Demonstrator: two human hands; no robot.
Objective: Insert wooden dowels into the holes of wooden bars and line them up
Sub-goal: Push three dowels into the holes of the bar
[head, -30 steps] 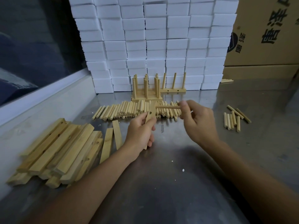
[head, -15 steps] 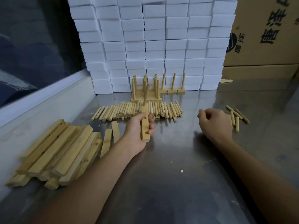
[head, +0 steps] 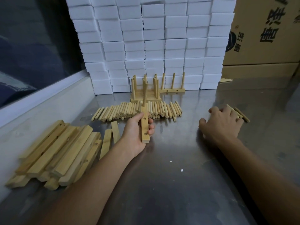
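Bar in hand: the wooden bar [head: 145, 127] sits in the middle of the frame, held with its holes facing up, likely so the next dowel can go straight in.
Dowel in bar: one dowel [head: 144, 96] stands in the far hole of that bar. Two nearer holes look open.
Left hand: the left hand [head: 138, 132] is curled round the bar, thumb on one side and fingertips on the other. It holds the bar just above the table [head: 162, 184], the near end pointing toward the person.
Right hand: the right hand [head: 222, 123] is at the right of the frame, palm down, fingers bent over the small dowel pile [head: 240, 112]. It seems to be reaching for one dowel. Whether it already pinches one cannot be told, since the fingers hide it.
Big dowel row: many loose dowels [head: 138, 110] lie side by side behind the left hand, close enough to grab.
Finished bars: bars with upright dowels [head: 146, 90] stand in a row at the upper middle, just in front of the white blocks [head: 146, 38]. They are lined up there so they stay out of the way.
Spare bars: the bar stack [head: 56, 151] lies at the lower left, near the left arm, ready for the next turns.
Next step guess: a dowel has to come over to the open holes.
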